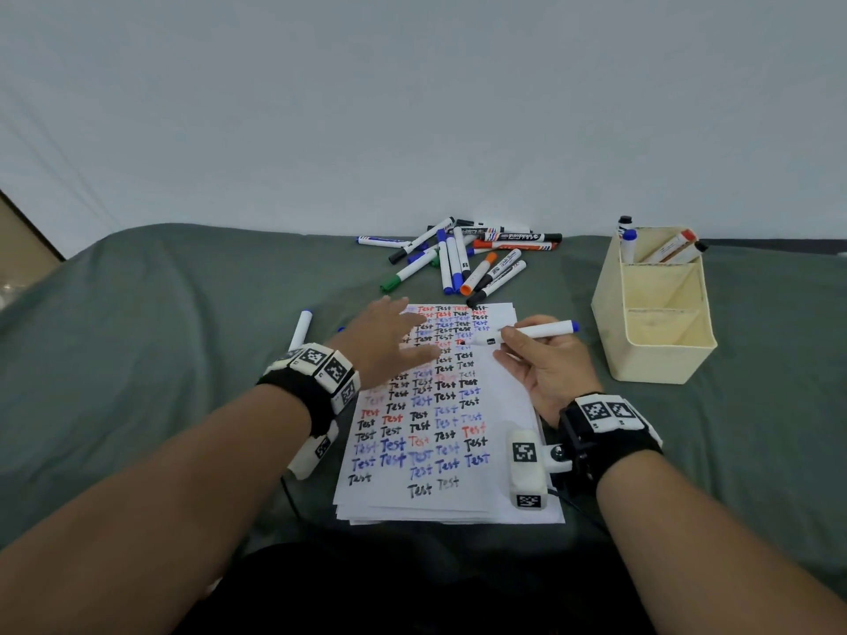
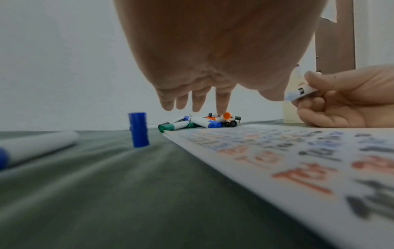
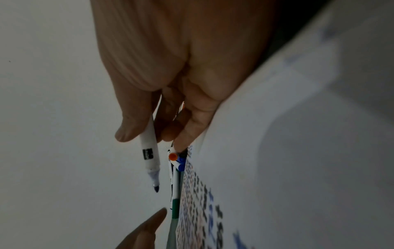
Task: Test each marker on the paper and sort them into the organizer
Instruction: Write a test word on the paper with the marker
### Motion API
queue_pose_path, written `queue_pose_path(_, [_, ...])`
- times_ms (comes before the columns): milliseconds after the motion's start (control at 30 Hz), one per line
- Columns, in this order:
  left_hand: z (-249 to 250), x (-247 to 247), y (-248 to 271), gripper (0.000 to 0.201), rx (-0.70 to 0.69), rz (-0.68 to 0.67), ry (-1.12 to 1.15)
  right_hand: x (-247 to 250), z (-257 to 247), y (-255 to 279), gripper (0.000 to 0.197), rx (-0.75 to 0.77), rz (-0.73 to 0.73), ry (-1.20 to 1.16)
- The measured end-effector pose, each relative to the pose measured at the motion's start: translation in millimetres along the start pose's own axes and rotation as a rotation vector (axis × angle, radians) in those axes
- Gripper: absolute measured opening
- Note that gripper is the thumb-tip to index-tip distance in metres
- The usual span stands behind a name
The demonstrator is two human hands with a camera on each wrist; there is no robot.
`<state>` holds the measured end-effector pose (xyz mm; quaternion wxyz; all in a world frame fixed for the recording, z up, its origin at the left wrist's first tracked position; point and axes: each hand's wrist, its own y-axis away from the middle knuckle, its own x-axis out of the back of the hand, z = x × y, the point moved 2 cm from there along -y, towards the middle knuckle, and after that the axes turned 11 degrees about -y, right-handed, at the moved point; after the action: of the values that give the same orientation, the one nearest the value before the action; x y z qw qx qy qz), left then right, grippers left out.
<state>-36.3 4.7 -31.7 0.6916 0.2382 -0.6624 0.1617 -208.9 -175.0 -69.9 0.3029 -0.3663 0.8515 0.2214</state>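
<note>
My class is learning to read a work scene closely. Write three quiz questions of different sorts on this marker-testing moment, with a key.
1. True or false: the marker in the right hand is uncapped.
2. Multiple choice: where is the loose blue cap? A) on the paper; B) standing on the green cloth left of the paper; C) in the organizer.
3. Fill in: the left hand is spread flat over the paper and holds ____.

Key
1. True: its bare blue tip shows in the right wrist view.
2. B.
3. Nothing: the fingers are straight and empty.
</note>
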Motion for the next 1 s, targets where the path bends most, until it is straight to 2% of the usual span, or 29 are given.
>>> queue_pose_path(67, [-14.9, 7.4, 4.9, 0.064, 0.027, 0.078, -0.046, -0.2, -1.2, 1.9, 0.021, 0.002, 0.007, 0.018])
queue_pose_path(133, [-31.2, 15.4, 9.5, 0.054, 0.103, 0.1, -0.107, 0.2, -1.5, 2.9, 0.017, 0.007, 0.027, 0.073])
queue_pose_path(233, [-51.5, 23.6, 17.2, 0.048, 0.222, 0.021, -0.147, 0.3, -1.3, 3.4, 0.019, 0.001, 0.038, 0.1])
queue_pose_path(300, [-58.8, 24.4, 20.3, 0.046, 0.236, -0.039, -0.152, 0.3, -0.9, 3.4, 0.019, 0.001, 0.038, 0.086])
queue_pose_path(400, [-60.6, 22.7, 22.5, 0.039, 0.237, -0.076, -0.122, 0.0, 0.3, 3.4, 0.013, -0.002, 0.043, 0.059])
queue_pose_path(533, [-52.1, 24.9, 21.6, 0.023, 0.208, 0.049, -0.076, -0.1, 0.7, 4.1, 0.015, 0.007, 0.022, 0.028])
queue_pose_path(667, [-34.7, 25.9, 14.7, 0.022, 0.18, 0.159, 0.021, -0.1, 0.8, 4.4, 0.015, 0.02, 0.003, 0.044])
queue_pose_path(1000, [16.4, 30.9, -3.6, 0.021, 0.034, 0.091, 0.175, -1.3, -1.4, 7.0, 0.014, 0.017, -0.01, 0.071])
